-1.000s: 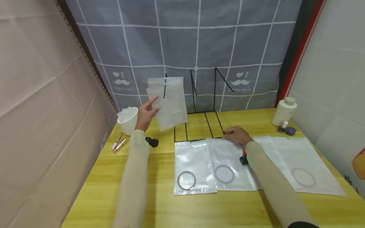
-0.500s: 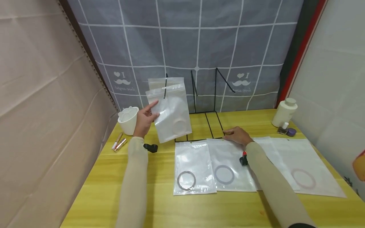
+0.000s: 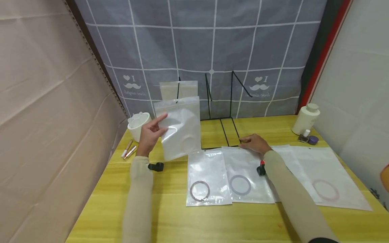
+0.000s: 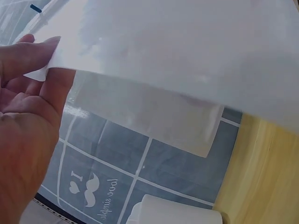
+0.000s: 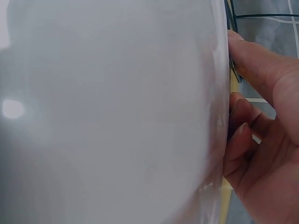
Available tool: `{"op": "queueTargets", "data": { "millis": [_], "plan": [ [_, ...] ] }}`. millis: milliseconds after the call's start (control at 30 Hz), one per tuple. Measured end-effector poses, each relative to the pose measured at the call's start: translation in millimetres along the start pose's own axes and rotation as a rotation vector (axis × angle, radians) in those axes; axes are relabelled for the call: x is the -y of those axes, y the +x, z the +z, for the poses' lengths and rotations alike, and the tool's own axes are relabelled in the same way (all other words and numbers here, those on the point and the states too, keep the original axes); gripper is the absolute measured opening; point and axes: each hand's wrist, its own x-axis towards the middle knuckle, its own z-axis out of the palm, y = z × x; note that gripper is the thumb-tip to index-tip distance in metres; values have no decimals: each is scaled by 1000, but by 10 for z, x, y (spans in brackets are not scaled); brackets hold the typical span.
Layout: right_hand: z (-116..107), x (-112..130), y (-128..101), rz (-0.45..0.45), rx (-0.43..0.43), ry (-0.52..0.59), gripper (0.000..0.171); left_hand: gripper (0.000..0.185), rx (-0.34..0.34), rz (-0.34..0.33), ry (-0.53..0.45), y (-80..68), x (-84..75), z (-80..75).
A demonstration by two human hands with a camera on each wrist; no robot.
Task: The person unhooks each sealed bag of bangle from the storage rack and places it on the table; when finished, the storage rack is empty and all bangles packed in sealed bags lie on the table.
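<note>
The bag (image 3: 179, 126) pinched in the left hand's fingers (image 3: 158, 122) looks like frosted, slightly glossy plastic. Under the right hand's fingertips (image 3: 247, 141) is a shinier clear plastic pouch (image 3: 247, 175), lying on a smooth wood-grain table (image 3: 170, 216). Thin black metal wire rack (image 3: 220, 111) just beyond.

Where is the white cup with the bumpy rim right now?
In the head view, the white cup stands at the table's far left edge, just left of the left hand.

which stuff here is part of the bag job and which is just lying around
In the job: left hand holding a held bag; wire rack; bag on the rack; right hand on flat bags.
Lying about: white cup; tubes; white bottle.
</note>
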Motion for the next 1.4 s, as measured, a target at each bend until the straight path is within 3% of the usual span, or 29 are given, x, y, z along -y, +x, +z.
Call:
{"op": "queueTargets", "data": {
  "millis": [200, 300, 467, 533, 633, 700, 800, 933, 1167, 1267, 1400],
  "plan": [
    [12, -30, 17, -9, -7, -5, 59, 49, 15, 52, -17, -273, -244, -28],
    [14, -34, 29, 3, -15, 27, 58, 52, 45, 7, -116, -485, -392, -57],
    [-4, -20, 23, 3, -8, 15, 59, 60, 147, -166, -389, -880, -482, -168],
    [-11, -18, 19, 9, -2, 15, 59, 61, 206, -265, -435, -1005, -415, -238],
    [-18, -8, 13, 13, 6, 19, 59, 59, 272, -446, -443, -1137, -191, -347],
    [-21, -6, 11, 11, 10, 13, 59, 59, 289, -553, -422, -1192, 13, -413],
    [-25, 1, 5, -2, 8, -6, 59, 61, 258, -695, -365, -1230, 317, -491],
    [-17, 3, 3, -10, 8, -8, 59, 64, 226, -799, -199, -1216, 587, -560],
    [-3, -6, 23, 7, 6, -16, 57, 58, 261, -825, 113, -1106, 721, -581],
    [-7, -9, 27, 13, 3, -10, 56, 57, 252, -829, 165, -1078, 730, -570],
    [-21, -4, 14, 19, 9, 18, 56, 54, 272, -782, 198, -1047, 735, -537]
  ]
}}
